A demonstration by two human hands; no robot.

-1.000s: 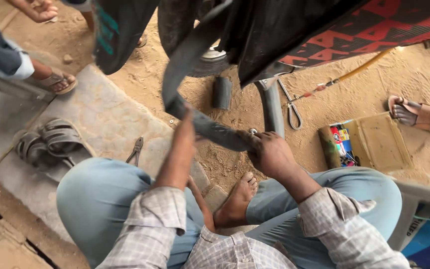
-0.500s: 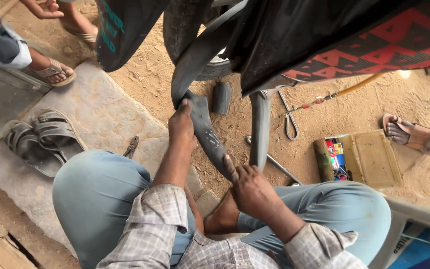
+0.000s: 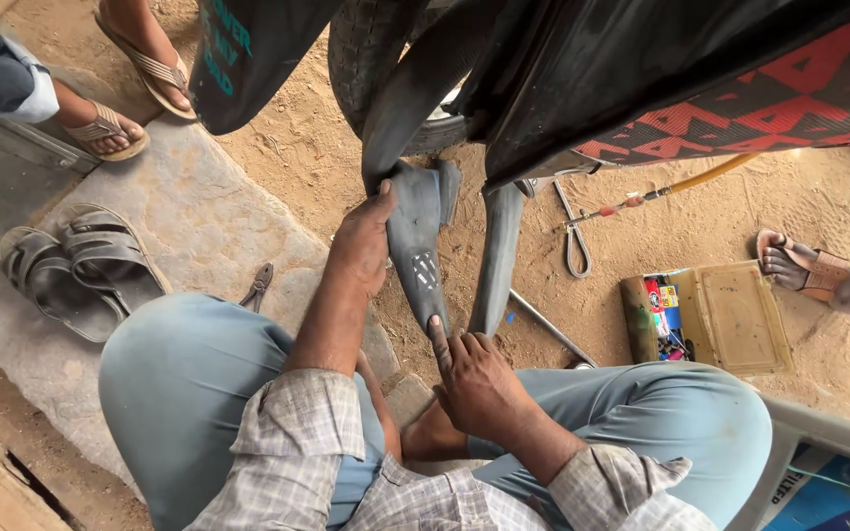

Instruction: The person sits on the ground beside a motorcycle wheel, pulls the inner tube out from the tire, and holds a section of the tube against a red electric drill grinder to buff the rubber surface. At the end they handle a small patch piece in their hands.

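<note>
Black rubber tube [image 3: 415, 236] vanishes upward; both hands' fingers [image 3: 442, 339] press it.

Rolled grey-checked shirt sleeves, light blue trousers, bare forearms, bare foot

Roadside tyre-repair spot, outdoors: bare sandy ground [image 3: 740, 216] w/ a stone slab [image 3: 199, 226], vehicle tyre [image 3: 371, 49] overhead, black inner tube [image 3: 415, 236] pulled out, pliers [image 3: 258, 285], open tool tin [image 3: 705, 320], metal rod [image 3: 548, 324] lying in dirt.
</note>
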